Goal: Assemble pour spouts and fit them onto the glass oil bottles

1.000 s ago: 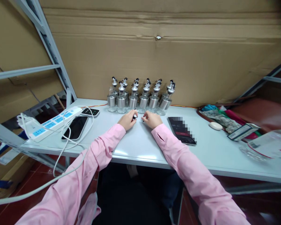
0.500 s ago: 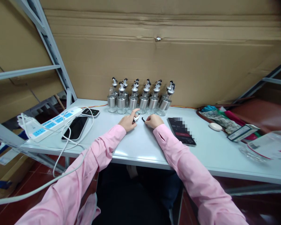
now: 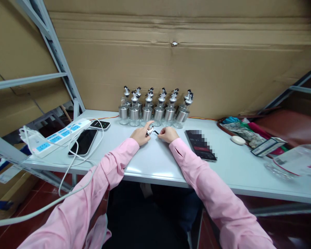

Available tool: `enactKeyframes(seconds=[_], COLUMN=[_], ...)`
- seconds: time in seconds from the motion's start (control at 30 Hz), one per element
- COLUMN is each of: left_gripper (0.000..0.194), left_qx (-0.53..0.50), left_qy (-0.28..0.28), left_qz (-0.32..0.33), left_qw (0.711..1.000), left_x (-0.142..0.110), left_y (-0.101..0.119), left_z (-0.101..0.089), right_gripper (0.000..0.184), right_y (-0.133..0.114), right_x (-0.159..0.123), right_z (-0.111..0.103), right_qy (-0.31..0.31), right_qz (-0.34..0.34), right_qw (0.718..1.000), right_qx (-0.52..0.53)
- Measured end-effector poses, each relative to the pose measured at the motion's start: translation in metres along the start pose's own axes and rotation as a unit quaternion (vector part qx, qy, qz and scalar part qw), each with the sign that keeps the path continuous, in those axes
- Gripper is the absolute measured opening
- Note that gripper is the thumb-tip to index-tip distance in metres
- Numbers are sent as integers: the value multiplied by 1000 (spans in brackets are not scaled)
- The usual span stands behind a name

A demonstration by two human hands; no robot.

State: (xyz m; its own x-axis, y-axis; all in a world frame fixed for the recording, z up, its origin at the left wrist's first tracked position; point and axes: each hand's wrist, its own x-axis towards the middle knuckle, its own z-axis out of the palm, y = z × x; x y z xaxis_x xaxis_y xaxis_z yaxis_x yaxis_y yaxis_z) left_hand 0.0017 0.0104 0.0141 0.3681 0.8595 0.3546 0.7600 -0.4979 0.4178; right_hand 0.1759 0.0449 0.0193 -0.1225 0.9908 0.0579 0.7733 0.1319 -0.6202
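My left hand is closed around a small silver-and-black pour spout, its tip turned to the right. Between the pinched fingers of my right hand is a thin black piece, like a spout's flip cap, pointing left at the spout with a small gap between them. Behind both hands stand several glass bottles with steel bands, nearly all topped by matching spouts. At the front left of the group, one bottle shows a bare glass neck.
A phone lies right of my right forearm. On the left are a power strip, another phone, a small black device and looped white cables. A white oval object, a small box and plastic bags lie on the right.
My right hand has shifted slightly left, bringing the black piece closer to the spout. My left hand and the spout have barely moved.
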Motion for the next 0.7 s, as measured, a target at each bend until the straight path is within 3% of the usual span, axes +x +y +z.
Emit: enactKeyframes(seconds=[0.3, 0.43, 0.7], left_gripper=[74, 74, 73], left_qx=[8, 4, 14], left_qy=[11, 16, 24], left_qz=[-11, -13, -16], left_qw=[1000, 1000, 999], left_x=[0, -1, 0], left_y=[0, 0, 0], left_z=[-1, -1, -1], right_gripper=[10, 14, 13], right_y=[-7, -5, -5], right_x=[2, 3, 2], right_z=[3, 6, 8], right_qy=[1, 5, -52], right_qz=[-56, -70, -83], right_qw=[961, 950, 936], right_qx=[271, 304, 338])
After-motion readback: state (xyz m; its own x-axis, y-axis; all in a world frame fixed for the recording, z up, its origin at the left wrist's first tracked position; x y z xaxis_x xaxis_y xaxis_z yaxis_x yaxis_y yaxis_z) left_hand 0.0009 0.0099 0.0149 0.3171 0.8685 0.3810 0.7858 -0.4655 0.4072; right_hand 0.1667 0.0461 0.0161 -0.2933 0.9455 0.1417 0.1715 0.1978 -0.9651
